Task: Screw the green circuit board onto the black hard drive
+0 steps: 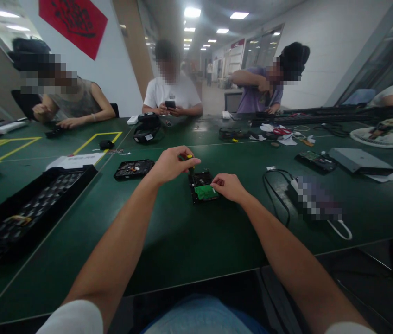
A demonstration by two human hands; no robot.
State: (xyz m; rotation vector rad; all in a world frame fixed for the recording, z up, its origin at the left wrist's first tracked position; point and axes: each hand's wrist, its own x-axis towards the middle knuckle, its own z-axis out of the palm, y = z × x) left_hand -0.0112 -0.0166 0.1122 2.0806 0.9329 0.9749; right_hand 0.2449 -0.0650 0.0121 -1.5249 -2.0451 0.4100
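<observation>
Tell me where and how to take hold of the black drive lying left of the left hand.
Probably the left end of the black drive, pinching its near and far edges and coming from the left: it lies flat and low, and the left hand appears close to its right end.

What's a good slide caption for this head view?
Left hand holding a yellow-topped screwdriver at a hard drive with a green circuit board, right hand at the drive's edge.

the single view looks from the wearer's head, forward and down across the desk (172, 250), with the left hand (172, 166) and right hand (230, 187) near, about mid-frame, and the corridor (215, 96) far beyond.
</observation>
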